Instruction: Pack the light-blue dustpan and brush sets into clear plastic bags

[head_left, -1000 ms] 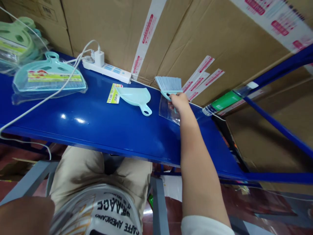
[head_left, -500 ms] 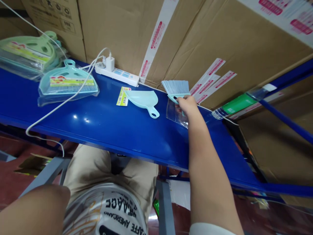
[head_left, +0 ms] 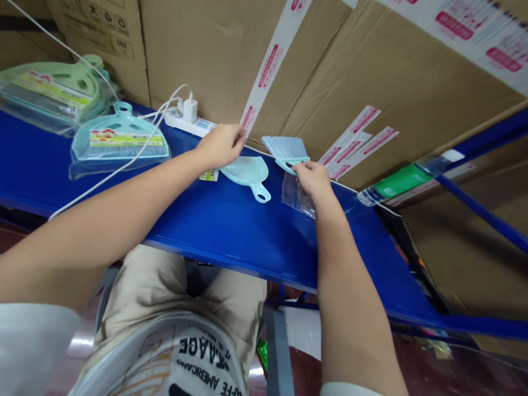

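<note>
A small light-blue dustpan lies on the blue shelf, its handle toward me. My left hand rests over its far left edge, above a yellow label card; whether it grips anything is unclear. To the right, my right hand holds the handle of a small brush with pale blue bristles, together with a clear plastic bag lying under it.
Packaged dustpan sets lie at the left: a blue one and green ones. A white power strip with a charger and cables sits by the cardboard boxes behind. A green-labelled bottle lies at the right.
My left arm has come up from below and reached out to the dustpan's far edge. My right hand stays on the brush handle and bag.
</note>
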### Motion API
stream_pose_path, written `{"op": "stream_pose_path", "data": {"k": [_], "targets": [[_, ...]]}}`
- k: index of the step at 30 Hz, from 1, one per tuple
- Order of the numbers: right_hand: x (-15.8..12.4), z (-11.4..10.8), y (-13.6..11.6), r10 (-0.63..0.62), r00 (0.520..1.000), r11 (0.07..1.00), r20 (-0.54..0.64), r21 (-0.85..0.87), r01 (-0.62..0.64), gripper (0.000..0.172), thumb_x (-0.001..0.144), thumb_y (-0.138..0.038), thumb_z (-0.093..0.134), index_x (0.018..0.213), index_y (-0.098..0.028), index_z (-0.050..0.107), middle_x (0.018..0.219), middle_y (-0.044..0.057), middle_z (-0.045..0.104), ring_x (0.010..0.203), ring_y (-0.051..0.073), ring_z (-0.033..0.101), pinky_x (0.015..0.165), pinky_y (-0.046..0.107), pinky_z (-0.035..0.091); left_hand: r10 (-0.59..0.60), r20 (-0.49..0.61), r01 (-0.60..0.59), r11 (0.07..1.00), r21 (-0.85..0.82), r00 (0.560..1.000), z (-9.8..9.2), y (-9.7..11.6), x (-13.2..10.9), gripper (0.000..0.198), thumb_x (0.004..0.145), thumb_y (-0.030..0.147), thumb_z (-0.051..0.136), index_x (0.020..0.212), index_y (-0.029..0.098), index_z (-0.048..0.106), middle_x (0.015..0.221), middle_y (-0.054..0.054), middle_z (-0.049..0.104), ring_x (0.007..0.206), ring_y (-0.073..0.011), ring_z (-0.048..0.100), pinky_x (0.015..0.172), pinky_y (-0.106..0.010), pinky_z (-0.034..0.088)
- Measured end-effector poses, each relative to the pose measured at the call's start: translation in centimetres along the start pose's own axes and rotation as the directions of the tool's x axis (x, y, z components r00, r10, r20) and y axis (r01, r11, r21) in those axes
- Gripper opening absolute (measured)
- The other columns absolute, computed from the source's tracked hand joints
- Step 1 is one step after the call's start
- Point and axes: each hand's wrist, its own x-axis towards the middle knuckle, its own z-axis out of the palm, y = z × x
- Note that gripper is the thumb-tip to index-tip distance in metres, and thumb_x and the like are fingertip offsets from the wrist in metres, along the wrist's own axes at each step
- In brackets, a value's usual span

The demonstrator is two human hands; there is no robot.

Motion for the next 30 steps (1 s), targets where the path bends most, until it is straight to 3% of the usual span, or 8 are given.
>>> {"op": "stream_pose_path", "data": {"k": [3,6,8,11,13,19,25,30], "targets": [[-0.1,0.7,-0.2,-0.022,1.000,0.999,-0.018,0.027,0.023,0.012,0.080,-0.036,0.061,0.077,-0.024,0.062,0.066,-0.002,0.055,0.059,0.016,0.053,0.056,0.027,0.044,-0.037,0.012,0.038,0.998,-0.051,0.999,0.5,-2.3,-0.3,0.019,0.083,0.030,0.065,0.099,0.022,0.072,0.104,-0.010,0.075,0.117,-0.0318,0.065,0.102,-0.041,0.048],[-0.9,1.4,-1.2,-0.097,0.994,0.994,0.043,0.054,0.095,0.013,0.081,-0.035,0.060,0.076,-0.023,0.063,0.068,-0.001,0.056,0.062,0.017,0.054,0.059,0.028,0.044,-0.176,-0.010,0.166,0.942,-0.291,0.984,0.3,-2.6,0.0,0.034,0.094,0.044,0.056,0.112,0.020,0.068,0.104,-0.012,0.075,0.109,-0.0293,0.069,0.097,-0.042,0.052],[-1.9,1.7,-2.2,-0.200,0.977,0.979,0.076,0.042,0.197,0.011,0.080,-0.032,0.061,0.078,-0.023,0.065,0.072,-0.001,0.059,0.068,0.018,0.056,0.064,0.029,0.045,-0.248,0.088,0.260,0.849,-0.459,0.965,0.1,-2.2,0.2,0.051,0.095,0.060,0.050,0.119,0.018,0.067,0.102,-0.014,0.076,0.106,-0.0303,0.072,0.093,-0.043,0.054],[-3.3,2.0,-3.5,-0.342,0.934,0.939,0.105,0.001,0.343,0.013,0.077,-0.029,0.063,0.084,-0.022,0.071,0.081,0.000,0.065,0.075,0.018,0.057,0.073,0.031,0.046,-0.214,0.286,0.346,0.737,-0.581,0.934,-0.2,-1.5,0.0,0.065,0.086,0.074,0.055,0.117,0.018,0.070,0.098,-0.016,0.079,0.108,-0.0349,0.073,0.091,-0.044,0.056],[-4.0,2.1,-4.0,-0.374,0.917,0.924,0.137,-0.027,0.381,0.017,0.076,-0.028,0.064,0.089,-0.021,0.074,0.084,0.001,0.068,0.076,0.019,0.056,0.075,0.032,0.045,-0.182,0.326,0.353,0.716,-0.603,0.928,-0.3,-1.0,-0.4,0.058,0.086,0.067,0.062,0.114,0.017,0.073,0.094,-0.015,0.079,0.109,-0.0352,0.073,0.093,-0.045,0.056],[-4.2,2.4,-4.0,-0.393,0.902,0.907,0.179,-0.084,0.412,0.027,0.076,-0.030,0.067,0.100,-0.021,0.077,0.091,0.003,0.071,0.081,0.021,0.057,0.079,0.035,0.045,-0.220,0.290,0.351,0.754,-0.555,0.931,-0.1,-0.8,-0.9,0.026,0.076,0.024,0.076,0.100,0.016,0.075,0.090,-0.011,0.079,0.104,-0.0297,0.075,0.093,-0.044,0.058],[-4.1,2.3,-4.0,-0.399,0.900,0.904,0.176,-0.090,0.418,0.031,0.075,-0.031,0.068,0.103,-0.020,0.077,0.096,0.006,0.072,0.083,0.023,0.060,0.080,0.036,0.047,-0.226,0.274,0.350,0.725,-0.594,0.935,-0.2,-0.8,-0.8,0.017,0.074,0.015,0.074,0.091,0.016,0.074,0.088,-0.009,0.078,0.103,-0.0276,0.075,0.094,-0.043,0.058],[-4.0,2.1,-3.8,-0.361,0.915,0.930,0.178,-0.008,0.368,0.032,0.078,-0.028,0.056,0.101,-0.021,0.077,0.084,0.003,0.069,0.069,0.021,0.061,0.069,0.035,0.049,-0.256,0.274,0.374,0.680,-0.630,0.927,0.1,-0.8,-0.7,0.027,0.072,0.011,0.074,0.099,0.014,0.076,0.084,-0.006,0.077,0.103,-0.0266,0.075,0.095,-0.040,0.057]]}}
